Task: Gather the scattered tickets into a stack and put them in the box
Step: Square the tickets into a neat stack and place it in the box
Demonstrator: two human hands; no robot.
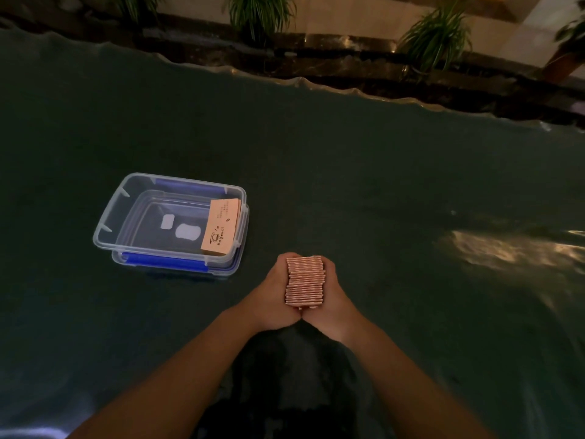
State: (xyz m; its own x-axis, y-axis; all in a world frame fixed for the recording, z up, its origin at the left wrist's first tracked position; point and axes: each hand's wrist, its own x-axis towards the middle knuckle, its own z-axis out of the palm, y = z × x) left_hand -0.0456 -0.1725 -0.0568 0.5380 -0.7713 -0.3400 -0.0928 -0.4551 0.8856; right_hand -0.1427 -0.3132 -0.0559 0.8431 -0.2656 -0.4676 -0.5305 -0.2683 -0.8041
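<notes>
A thick stack of pinkish tickets (305, 280) stands on edge on the dark green cloth, pressed between my two hands. My left hand (274, 296) cups its left side and my right hand (332, 299) cups its right side, with the heels of both hands touching below the stack. To the left and slightly farther away sits a clear plastic box (110, 223) with blue clips. Inside the box, a stack of orange tickets (221, 228) with a coffee-cup print lies against the right wall.
The dark green cloth (380, 185) covers the whole table, its far edge wavy. Beyond it runs a dark stone ledge with potted plants (433, 36). A patch of reflected light (506, 248) lies on the cloth at the right.
</notes>
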